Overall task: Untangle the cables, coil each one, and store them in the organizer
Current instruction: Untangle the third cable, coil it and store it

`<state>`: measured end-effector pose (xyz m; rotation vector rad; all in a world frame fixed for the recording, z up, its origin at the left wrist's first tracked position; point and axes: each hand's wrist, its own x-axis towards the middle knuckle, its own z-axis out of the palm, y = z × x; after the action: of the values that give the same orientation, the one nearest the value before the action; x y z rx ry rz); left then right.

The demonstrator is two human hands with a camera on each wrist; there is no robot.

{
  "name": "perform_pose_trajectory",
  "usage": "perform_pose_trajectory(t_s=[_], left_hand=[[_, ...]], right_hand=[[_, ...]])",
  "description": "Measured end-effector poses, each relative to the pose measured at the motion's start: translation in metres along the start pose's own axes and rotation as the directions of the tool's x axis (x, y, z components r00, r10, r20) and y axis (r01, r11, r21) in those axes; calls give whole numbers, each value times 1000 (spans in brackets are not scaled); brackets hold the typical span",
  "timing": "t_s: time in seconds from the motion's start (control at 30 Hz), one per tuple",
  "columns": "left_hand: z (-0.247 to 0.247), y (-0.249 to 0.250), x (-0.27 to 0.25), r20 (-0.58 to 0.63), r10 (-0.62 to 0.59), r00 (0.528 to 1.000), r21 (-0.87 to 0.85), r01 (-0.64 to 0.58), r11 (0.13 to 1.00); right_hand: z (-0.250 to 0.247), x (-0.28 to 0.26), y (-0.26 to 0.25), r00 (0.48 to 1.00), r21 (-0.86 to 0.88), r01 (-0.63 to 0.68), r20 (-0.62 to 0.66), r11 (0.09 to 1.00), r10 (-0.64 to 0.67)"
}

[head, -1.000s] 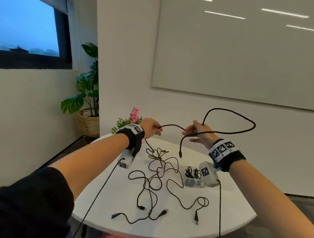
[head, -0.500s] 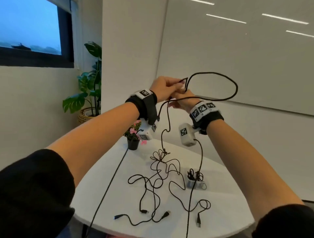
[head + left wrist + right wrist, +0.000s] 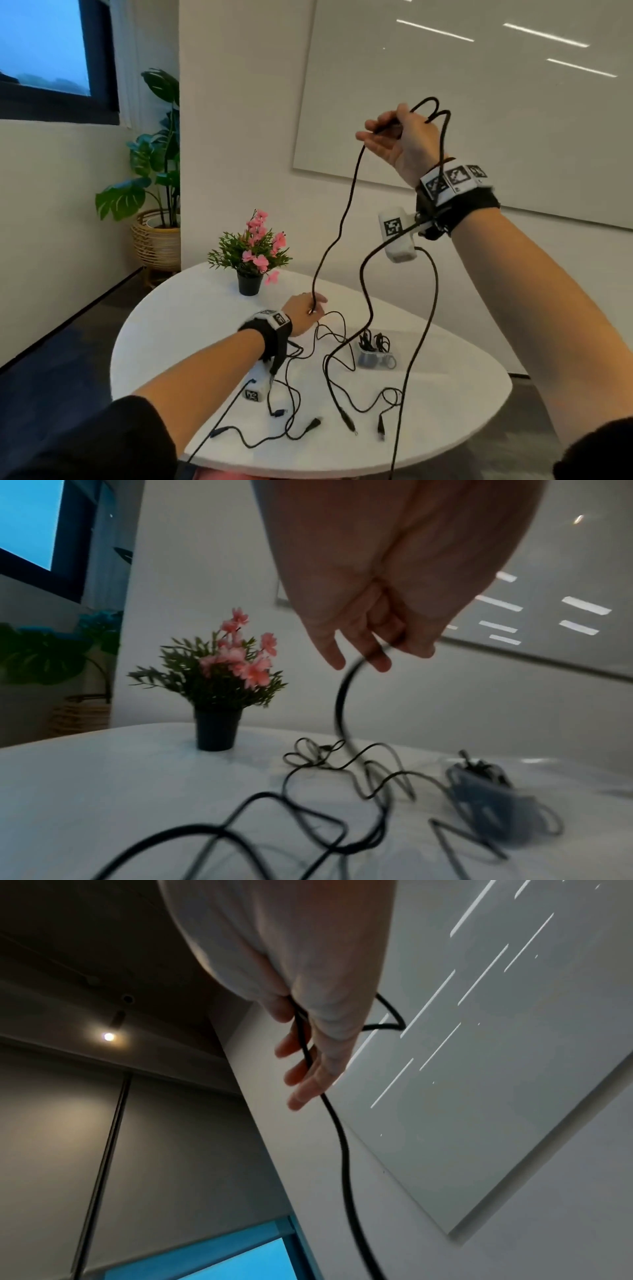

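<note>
My right hand [image 3: 383, 132] is raised high and pinches a thick black cable [image 3: 342, 222], with two small loops standing above its knuckles. That cable hangs down to my left hand [image 3: 313, 306], which pinches it just above the white table [image 3: 191, 325]. In the left wrist view my left hand [image 3: 377, 653] grips the cable [image 3: 341, 696] between thumb and fingers. The right wrist view shows the cable [image 3: 342, 1150] running through my right hand [image 3: 301, 1042]. Thin black cables [image 3: 291, 404] lie tangled on the table. A small clear organizer [image 3: 375, 358] holds coiled cables.
A small potted plant with pink flowers [image 3: 251, 260] stands at the table's far side, just behind my left hand. A large plant in a wicker basket [image 3: 157, 236] sits on the floor by the wall. Cable plugs [image 3: 349, 423] lie near the table's front edge.
Both hands were together, high up, half a second ago. My left hand has since dropped down along the cable to the table, while my right hand stays raised with the loops.
</note>
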<state>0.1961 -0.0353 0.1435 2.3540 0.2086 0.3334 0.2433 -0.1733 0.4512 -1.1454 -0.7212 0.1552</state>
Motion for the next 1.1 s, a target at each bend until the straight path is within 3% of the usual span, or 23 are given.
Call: perform_pose_trajectory(t_s=[0.13, 0.23, 0.33, 0.43, 0.5, 0.53, 0.57, 0.63, 0.67, 0.7, 0.73, 0.8, 0.9, 0.93, 1.03, 1.1], left_hand=[[-18, -38, -3, 7, -171, 985, 82, 169, 982], [-48, -36, -8, -40, -223, 974, -37, 222, 974], [-83, -7, 0, -119, -260, 958, -246, 225, 943], [-117, 25, 13, -220, -244, 945, -276, 179, 944], [-137, 49, 14, -219, -216, 952, -335, 134, 933], [-146, 61, 14, -206, -207, 956, -383, 116, 916], [-154, 72, 12, -208, -193, 959, -393, 99, 914], [-164, 85, 7, -220, -141, 965, -353, 56, 934], [-167, 88, 5, -212, -118, 970, -340, 40, 940], [-169, 90, 2, -204, -105, 973, -326, 34, 945], [-169, 91, -1, -204, -93, 975, -307, 27, 951], [-169, 88, -2, -231, -55, 971, -267, -9, 964], [-164, 86, -1, -302, -3, 953, -226, -68, 972], [-163, 86, -1, -327, 9, 945, -218, -85, 972], [-159, 88, 2, -410, -3, 912, -325, -143, 935], [-159, 90, 1, -450, -34, 893, -429, -182, 884]], right_hand=[[-43, 10, -27, 961, -44, 154, -225, 987, -160], [-69, 11, -31, 931, -187, 170, -292, 968, -220], [-73, 4, -10, 950, -302, 113, -245, 947, -192], [-61, -4, 26, 980, -379, 66, -151, 923, -133], [-50, -10, 55, 999, -482, 24, -19, 876, -39], [-45, -16, 68, 997, -629, 31, 73, 777, 20], [-42, -19, 80, 982, -788, 56, 153, 613, 107], [-35, -28, 97, 910, -973, 147, 203, 179, 361], [-30, -34, 100, 865, -983, 182, 176, 33, 469], [-26, -37, 102, 824, -982, 190, 156, -7, 544], [-21, -40, 100, 786, -988, 153, 137, 25, 603], [-13, -42, 97, 753, -973, 95, 210, 213, 623], [6, -44, 95, 793, -804, -92, 298, 587, 532], [14, -49, 96, 802, -732, -163, 292, 662, 521], [31, -55, 104, 825, -639, -276, 226, 718, 518], [35, -54, 111, 873, -635, -278, 145, 720, 465]])
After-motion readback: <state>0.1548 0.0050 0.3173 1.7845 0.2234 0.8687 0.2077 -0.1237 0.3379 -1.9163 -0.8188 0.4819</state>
